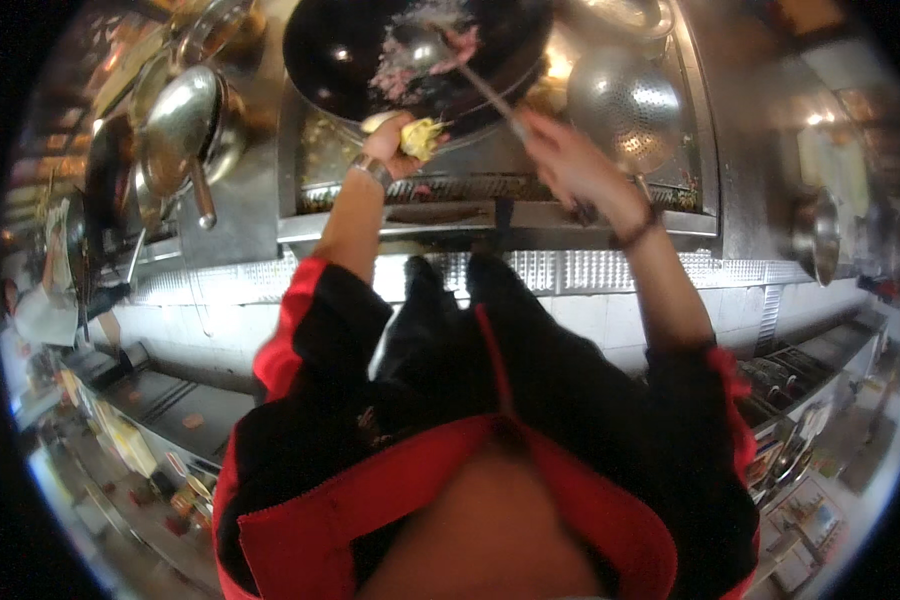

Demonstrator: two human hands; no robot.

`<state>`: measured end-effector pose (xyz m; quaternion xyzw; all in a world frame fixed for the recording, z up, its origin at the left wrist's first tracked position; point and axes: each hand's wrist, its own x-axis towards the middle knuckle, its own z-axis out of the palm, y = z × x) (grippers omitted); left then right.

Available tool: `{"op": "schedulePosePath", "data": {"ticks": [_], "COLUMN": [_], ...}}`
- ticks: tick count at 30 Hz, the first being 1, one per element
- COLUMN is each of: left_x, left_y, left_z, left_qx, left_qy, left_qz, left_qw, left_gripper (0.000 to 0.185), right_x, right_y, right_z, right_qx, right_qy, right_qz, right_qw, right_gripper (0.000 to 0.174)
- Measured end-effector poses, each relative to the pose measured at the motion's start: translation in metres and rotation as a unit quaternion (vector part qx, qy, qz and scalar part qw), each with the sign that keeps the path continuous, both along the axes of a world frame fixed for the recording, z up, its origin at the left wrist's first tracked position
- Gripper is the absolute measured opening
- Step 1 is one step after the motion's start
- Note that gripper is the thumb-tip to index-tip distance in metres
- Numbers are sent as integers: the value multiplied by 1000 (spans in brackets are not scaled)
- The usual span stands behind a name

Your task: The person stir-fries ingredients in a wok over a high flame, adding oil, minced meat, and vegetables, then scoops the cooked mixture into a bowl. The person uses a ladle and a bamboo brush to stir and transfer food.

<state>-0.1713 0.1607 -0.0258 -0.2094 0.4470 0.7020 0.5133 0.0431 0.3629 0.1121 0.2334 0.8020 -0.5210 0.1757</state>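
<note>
A dark wok point(330, 75) sits over the stove, with pinkish chopped food point(399, 79) in it that looks like meat. At the wok's near rim my left hand point(391, 146) grips a folded yellow cloth point(421, 138); the part of the wok under the cloth is hidden. In my right hand point(581, 161) is the long handle of a metal ladle point(424, 54), slanting up and left. The ladle's bowl lies among the food, slightly blurred.
Right of the wok lies a round perforated strainer point(630, 105) on the steel stove top point(750, 150). Metal pans point(184, 124) are stacked at the left. A metal bowl point(817, 236) stands at the far right. Steel counters point(187, 412) lie behind me, lower left and right.
</note>
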Motion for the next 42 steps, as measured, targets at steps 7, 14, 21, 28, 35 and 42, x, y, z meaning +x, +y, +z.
{"op": "schedulePosePath", "data": {"ticks": [7,14,21,28,35,42], "left_x": [41,63,131,192,213,40], "left_y": [-23,-34,-112,-158,-254,-334], "left_z": [19,1,46,43,38,98], "left_qx": [24,-60,-41,-18,-143,-264], "left_qy": [-13,72,58,78,276,781], "left_qz": [71,82,81,77,-183,-57], "left_qw": [997,992,994,994,933,563], "left_gripper": [24,15,17,16,50,39], "right_x": [6,58,45,146,170,263], "right_y": [15,-25,-129,-209,-199,-198], "right_z": [9,12,-18,17,9,66], "right_qx": [-88,-278,180,102,48,49], "right_qy": [51,-21,79,53,28,-67], "right_qz": [-119,-210,-68,-30,-160,-96], "right_qw": [988,937,978,993,986,992], "right_gripper": [59,59,63,62,61,59]}}
